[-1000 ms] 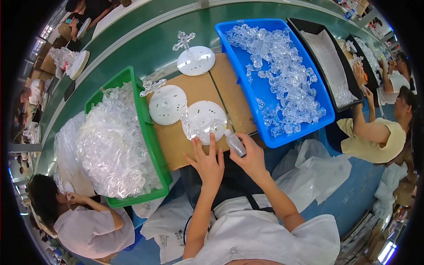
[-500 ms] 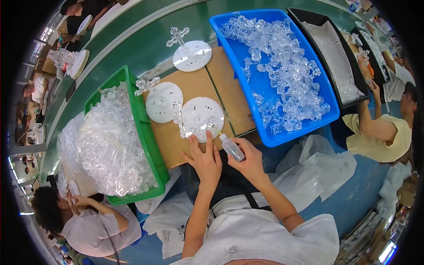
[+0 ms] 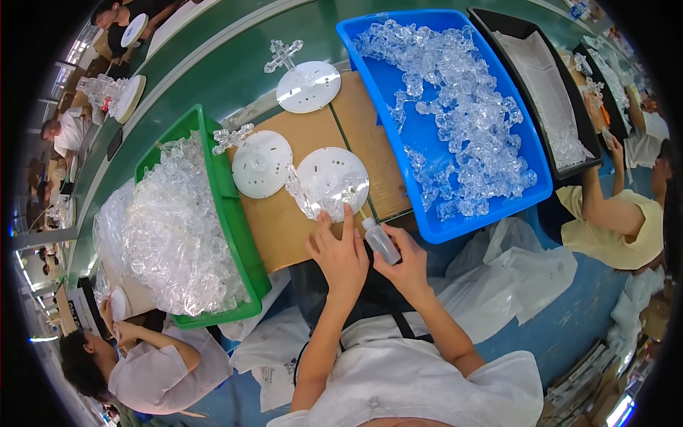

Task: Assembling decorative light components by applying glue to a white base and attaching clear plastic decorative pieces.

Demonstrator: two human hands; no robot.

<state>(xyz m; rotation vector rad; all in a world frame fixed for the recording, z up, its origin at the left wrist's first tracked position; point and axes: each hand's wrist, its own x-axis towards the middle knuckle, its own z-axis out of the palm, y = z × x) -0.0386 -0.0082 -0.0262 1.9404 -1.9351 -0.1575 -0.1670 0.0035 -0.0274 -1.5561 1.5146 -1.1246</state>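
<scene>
A white round disc (image 3: pixel 324 162) with small holes lies on the cardboard, with clear cross-shaped plastic pieces (image 3: pixel 307 199) on and beside its near left part. My left hand (image 3: pixel 339 255) rests its fingertips at the disc's near edge, fingers apart and gripping nothing. In my right hand (image 3: pixel 407 266) is a small translucent squeeze bottle (image 3: pixel 383 245). The bottle's thin yellowish nozzle tilts up toward the disc's near right rim; whether it touches cannot be made out. Two more white discs, one at the left (image 3: pixel 262 171) and one farther back (image 3: pixel 313 87), each have a clear cross piece beside or on them.
A green bin (image 3: pixel 235 220) heaped with bagged clear parts stands left. On the right is a blue tray (image 3: pixel 425 178) of loose clear pieces, then a black tray (image 3: pixel 569 99). Cardboard (image 3: pixel 274 228) covers the work surface. Plastic bags (image 3: pixel 512 277) lie nearby, and people sit at both sides.
My left hand has shifted right along the disc's near edge, its fingers still apart. The bottle in my right hand has moved slightly right and nearer to me.
</scene>
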